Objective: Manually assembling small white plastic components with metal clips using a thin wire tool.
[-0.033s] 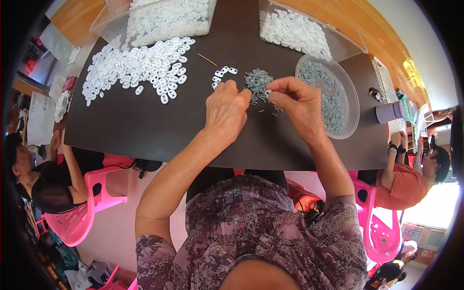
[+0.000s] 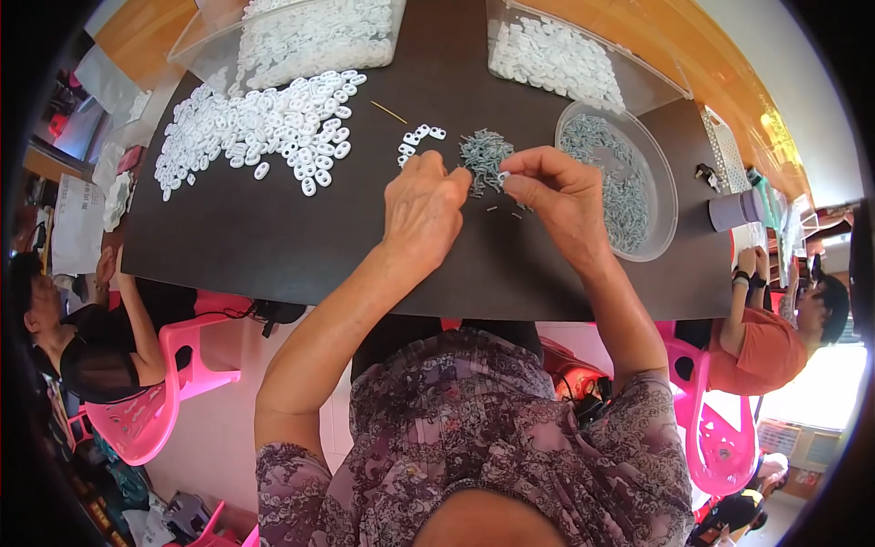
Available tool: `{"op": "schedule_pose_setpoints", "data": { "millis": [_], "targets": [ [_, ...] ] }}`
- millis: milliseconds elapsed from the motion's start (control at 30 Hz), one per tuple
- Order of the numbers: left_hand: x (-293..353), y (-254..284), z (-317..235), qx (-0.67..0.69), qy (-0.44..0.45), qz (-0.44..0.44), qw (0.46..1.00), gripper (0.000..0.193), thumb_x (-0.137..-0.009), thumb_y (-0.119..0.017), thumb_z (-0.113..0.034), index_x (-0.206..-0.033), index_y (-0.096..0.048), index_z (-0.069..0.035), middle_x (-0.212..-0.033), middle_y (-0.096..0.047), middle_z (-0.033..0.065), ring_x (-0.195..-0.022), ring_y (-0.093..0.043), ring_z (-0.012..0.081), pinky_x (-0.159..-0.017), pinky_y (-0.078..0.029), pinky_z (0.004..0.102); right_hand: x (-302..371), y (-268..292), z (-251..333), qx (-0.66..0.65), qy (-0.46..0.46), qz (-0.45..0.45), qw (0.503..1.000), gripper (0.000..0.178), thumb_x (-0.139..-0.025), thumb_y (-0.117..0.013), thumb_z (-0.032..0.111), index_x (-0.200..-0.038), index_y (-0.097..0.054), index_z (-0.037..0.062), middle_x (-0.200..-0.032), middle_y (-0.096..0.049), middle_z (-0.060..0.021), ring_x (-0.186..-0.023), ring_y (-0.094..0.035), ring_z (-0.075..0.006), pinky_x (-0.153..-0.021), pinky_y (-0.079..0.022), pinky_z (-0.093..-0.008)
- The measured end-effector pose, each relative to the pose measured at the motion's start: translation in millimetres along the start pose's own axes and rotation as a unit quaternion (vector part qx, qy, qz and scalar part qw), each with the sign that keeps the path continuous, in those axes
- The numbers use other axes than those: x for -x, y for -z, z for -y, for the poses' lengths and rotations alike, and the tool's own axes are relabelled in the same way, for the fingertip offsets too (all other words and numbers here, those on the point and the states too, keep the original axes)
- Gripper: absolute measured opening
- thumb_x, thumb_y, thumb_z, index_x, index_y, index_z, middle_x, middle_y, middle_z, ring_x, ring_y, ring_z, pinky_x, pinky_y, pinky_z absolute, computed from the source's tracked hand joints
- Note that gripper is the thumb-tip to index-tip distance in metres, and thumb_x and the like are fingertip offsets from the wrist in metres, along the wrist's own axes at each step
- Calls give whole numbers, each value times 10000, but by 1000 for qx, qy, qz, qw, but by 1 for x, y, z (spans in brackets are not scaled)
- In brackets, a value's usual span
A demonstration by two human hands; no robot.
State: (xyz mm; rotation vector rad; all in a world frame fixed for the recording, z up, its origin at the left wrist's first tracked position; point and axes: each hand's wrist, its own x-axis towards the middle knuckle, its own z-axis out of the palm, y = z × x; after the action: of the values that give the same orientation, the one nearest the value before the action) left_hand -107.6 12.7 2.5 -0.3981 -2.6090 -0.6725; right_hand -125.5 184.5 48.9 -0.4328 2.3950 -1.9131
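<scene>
My left hand (image 2: 425,205) is closed, knuckles up, just left of a small heap of grey screw-like pins (image 2: 485,153). Its fingertips are hidden, so I cannot make out what they hold. Thumb and forefinger of my right hand (image 2: 563,193) pinch a small white plastic piece (image 2: 503,178) at the heap's right side. Beyond my left hand, several white two-holed oval pieces (image 2: 422,132) lie in a bent line. A thin yellow stick (image 2: 389,112) rests farther off. Two loose pins (image 2: 492,208) lie between my hands.
White oval pieces (image 2: 246,128) are spread across the left of the dark table (image 2: 273,246). Clear bins of white pieces (image 2: 319,41) (image 2: 556,64) stand at the back. To the right is a round clear tub of pins (image 2: 663,214). People (image 2: 766,333) sit at both sides on pink chairs (image 2: 150,415).
</scene>
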Motion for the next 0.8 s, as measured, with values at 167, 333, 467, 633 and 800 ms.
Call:
{"op": "schedule_pose_setpoints", "data": {
  "millis": [167,333,467,633,800],
  "targets": [
    [15,8,4,89,48,-75,992,195,-747,-645,-1,-932,-660,-59,-771,-601,72,-715,-600,226,-625,-473,317,7,-7,-9,-48,-19,11,999,121,-766,-632,-25,-885,-653,-13,-745,-628,3,-685,-536,-39,-626,-444,-194],
    [23,22,-13,611,272,-21,743,172,-806,-661,-3,-978,-657,2,-801,-637,28,-664,-547,61,-612,-446,181,12,-19,-8,-77,-56,29,995,127,-759,-653,-18,-885,-635,-23,-756,-634,-14,-694,-553,-52,-640,-456,-205],
    [25,26,-12,602,245,-8,760,146,-825,-653,-7,-965,-649,38,-804,-606,-4,-687,-531,42,-622,-441,166,11,-23,-5,-52,-48,67,995,130,-754,-668,-8,-877,-627,-22,-748,-633,-29,-696,-562,-59,-635,-459,-212],
    [31,33,-15,411,172,-39,894,181,-779,-665,23,-956,-649,-12,-765,-588,17,-667,-538,69,-606,-444,208,12,-32,-2,-54,-56,40,996,128,-755,-665,-5,-872,-618,-22,-746,-632,-36,-695,-563,-64,-631,-458,-212],
    [37,35,-15,348,149,-67,923,158,-778,-639,37,-925,-642,-20,-761,-595,28,-652,-542,81,-603,-450,233,6,-30,5,-111,-64,43,991,89,-757,-651,-12,-839,-618,-19,-747,-632,-24,-696,-569,-65,-628,-460,-216]
  ]
}}
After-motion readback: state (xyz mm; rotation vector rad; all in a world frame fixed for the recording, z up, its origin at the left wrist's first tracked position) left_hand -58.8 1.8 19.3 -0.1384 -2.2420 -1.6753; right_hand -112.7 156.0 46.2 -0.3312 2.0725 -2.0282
